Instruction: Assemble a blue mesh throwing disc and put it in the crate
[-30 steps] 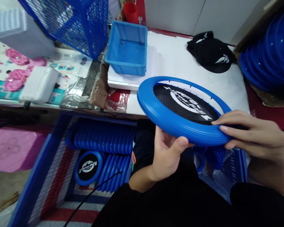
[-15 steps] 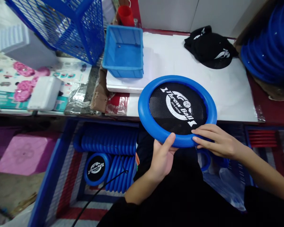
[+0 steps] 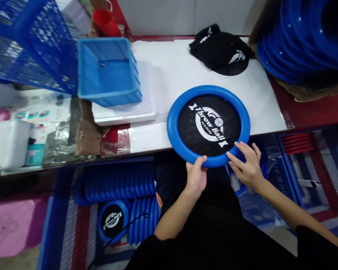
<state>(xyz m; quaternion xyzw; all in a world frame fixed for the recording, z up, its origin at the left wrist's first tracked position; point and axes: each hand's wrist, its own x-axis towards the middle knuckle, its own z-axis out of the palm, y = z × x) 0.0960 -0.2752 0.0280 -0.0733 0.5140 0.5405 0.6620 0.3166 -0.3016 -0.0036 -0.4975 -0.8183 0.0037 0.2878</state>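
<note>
Disc: we have a blue disc [image 3: 209,125] printed "Throw Ball", face up at the desk [image 3: 304,108]'s front edge, its near side towards us; whether the desk bears any of its weight, we cannot tell.
Left hand: our left hand [image 3: 196,176] pinches the near rim, thumb on top and the other fingers mostly hidden below.
Right hand: our right hand [image 3: 247,165] touches the rim just beside, its fingers spread; we cannot tell whether anything presses from beneath.
Mesh: the black mesh [image 3: 186,131] spans the ring all round, with no gap that we can make out, so we judge this disc whole or nearly so; its fastenings are too small to check.
Crate: in the crate [image 3: 46,232] below, blue rings [image 3: 121,185] stand on edge in rows; beside them a second disc [image 3: 111,221] shows printed mesh and looks finished. The others' centres are hidden from us.
Black pieces: a loose pile of black pieces [image 3: 222,50] lies at the back of the desk, set in no ring, so by our judgement these remain unfitted.
Box: more rings [image 3: 293,48] are stacked in the box at far right; we cannot tell whether they hold mesh.
</note>
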